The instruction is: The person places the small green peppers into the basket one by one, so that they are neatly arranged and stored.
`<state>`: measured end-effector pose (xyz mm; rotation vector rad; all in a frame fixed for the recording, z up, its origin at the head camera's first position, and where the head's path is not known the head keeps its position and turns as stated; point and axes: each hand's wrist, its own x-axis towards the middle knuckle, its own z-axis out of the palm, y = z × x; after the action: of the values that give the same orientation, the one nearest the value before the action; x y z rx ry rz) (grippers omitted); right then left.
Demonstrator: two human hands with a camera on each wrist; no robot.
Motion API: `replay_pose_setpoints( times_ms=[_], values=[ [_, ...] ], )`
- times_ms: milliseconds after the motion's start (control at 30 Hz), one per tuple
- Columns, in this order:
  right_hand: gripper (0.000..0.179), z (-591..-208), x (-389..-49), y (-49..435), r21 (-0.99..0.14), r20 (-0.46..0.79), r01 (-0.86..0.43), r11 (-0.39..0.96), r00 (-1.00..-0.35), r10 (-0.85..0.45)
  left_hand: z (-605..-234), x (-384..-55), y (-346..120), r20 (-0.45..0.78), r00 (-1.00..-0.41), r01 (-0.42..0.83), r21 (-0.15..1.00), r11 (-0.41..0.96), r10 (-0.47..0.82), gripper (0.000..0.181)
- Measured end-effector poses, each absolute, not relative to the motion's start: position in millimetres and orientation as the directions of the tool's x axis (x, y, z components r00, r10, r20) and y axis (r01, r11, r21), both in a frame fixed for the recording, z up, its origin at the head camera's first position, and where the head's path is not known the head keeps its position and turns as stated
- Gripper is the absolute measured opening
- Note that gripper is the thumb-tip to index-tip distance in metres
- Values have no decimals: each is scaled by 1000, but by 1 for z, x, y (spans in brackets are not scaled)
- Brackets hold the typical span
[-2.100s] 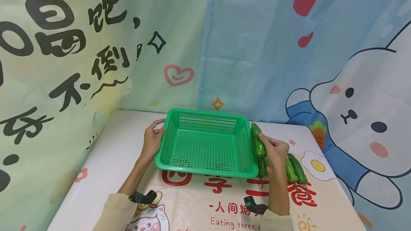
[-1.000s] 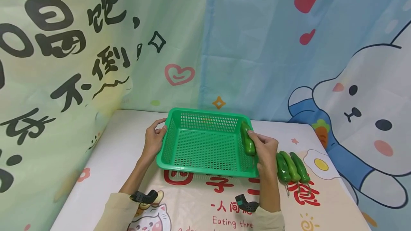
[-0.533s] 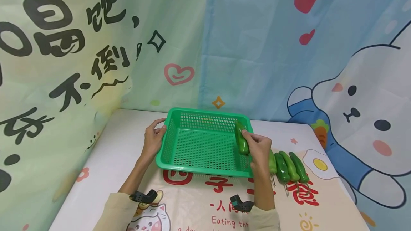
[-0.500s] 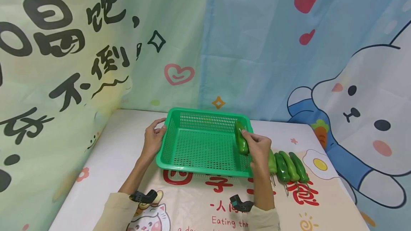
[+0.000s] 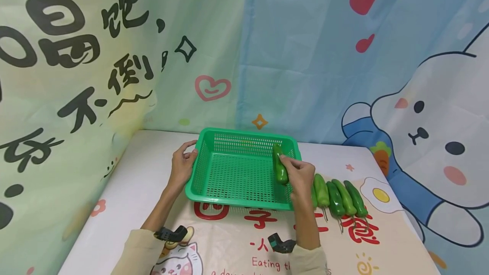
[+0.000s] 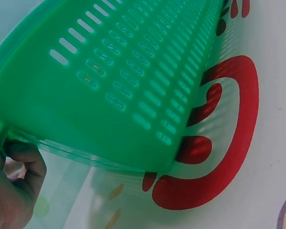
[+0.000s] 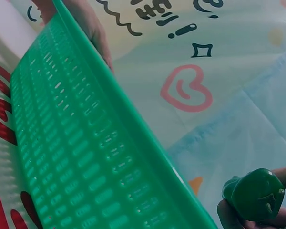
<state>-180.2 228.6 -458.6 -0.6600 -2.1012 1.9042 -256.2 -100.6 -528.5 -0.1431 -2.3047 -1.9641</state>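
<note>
Behind the table, I see the backdrop [image 5: 305,54], pale green on the left and blue on the right, with black lettering on the far left and a large printed rabbit [image 5: 405,147] on the right. Below it lies the table [image 5: 118,190], white toward the left and far edges, its cover printed with red characters along the near middle.

At the center sits a green basket [image 5: 244,204], a slatted rectangle with its long sides running left to right. Just beyond its right end, five green peppers [image 5: 346,198] lie side by side in a row, their stems pointing to the near side; my view of the leftmost is partly blocked by the right wrist.

On the basket's left end I have the left hand [image 5: 181,164], thumb and fingers closed about the rim. The right hand [image 5: 302,176] reaches over the right end, thumb and fingers pinched round a single held pepper [image 5: 280,169], the gap between them no wider than its body. That pepper is above the basket's right part, stem end near and tip far; my right wrist view shows it apart from the rim. Whether it touches the basket's floor, I cannot tell.

Smallest of all, a black wrist camera [image 5: 170,234] is strapped by each beige sleeve [image 5: 139,249].
</note>
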Motion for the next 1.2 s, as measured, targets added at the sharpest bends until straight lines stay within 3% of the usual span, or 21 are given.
replay_pose_setpoints(
  times_ms=[433,1200],
  values=[
    [43,-464,-183,211,-992,-114,124,-7,-884,453,-529,-257,-102,136,-991,134,979,154,-2,43],
    [37,-474,-192,181,-987,-154,161,-23,-881,446,-530,-257,-101,147,-989,142,976,166,-20,40]
  ],
)
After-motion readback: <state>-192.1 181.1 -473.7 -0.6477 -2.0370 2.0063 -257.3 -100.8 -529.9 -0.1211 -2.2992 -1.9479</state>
